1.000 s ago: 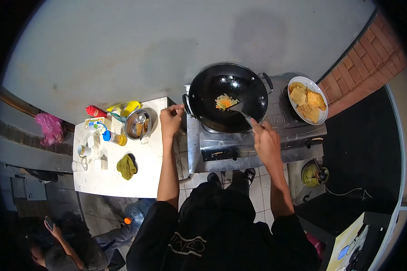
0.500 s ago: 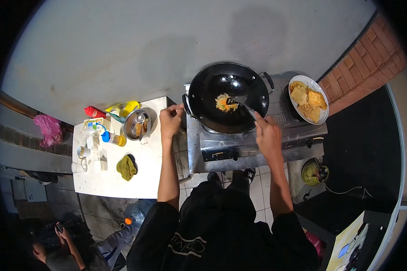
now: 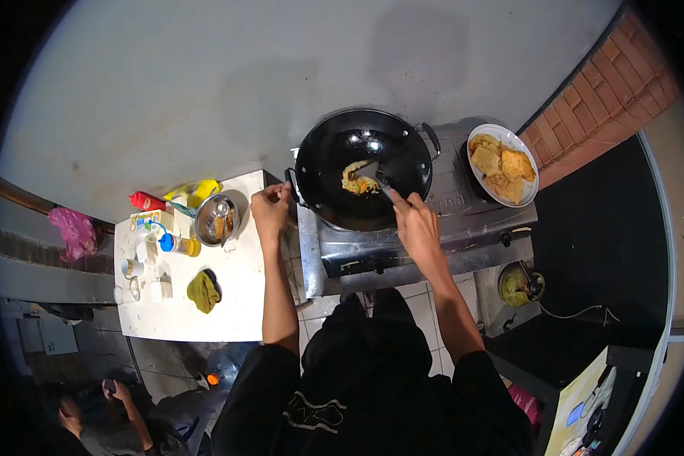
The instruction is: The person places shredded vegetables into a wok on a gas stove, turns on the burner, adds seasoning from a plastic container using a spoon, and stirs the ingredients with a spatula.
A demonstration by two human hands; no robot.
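A black two-handled wok (image 3: 327,140) sits on the metal gas stove (image 3: 463,232). Inside it lies a small heap of yellowish, egg-like food with orange bits (image 3: 351,181). My right hand (image 3: 418,228) is closed around the handle of a spatula (image 3: 376,175), whose blade is in the wok against the food. At the wok's left side, my left hand (image 3: 270,213) is closed, its fingertips pinched on the wok's loop handle (image 3: 292,186).
A white plate of fried pieces (image 3: 501,167) stands right of the wok. The white table (image 3: 239,304) at left holds a metal bowl (image 3: 216,220), a blue-capped bottle (image 3: 178,244), a red bottle (image 3: 146,201) and a green cloth (image 3: 202,292). A green bowl (image 3: 515,289) stands lower right. Another person (image 3: 114,425) sits lower left.
The food in the wok has shifted from a compact heap into a curved strip, with the spatula blade moved beside it. The whole view has shifted slightly. Both hands keep their places at the wok.
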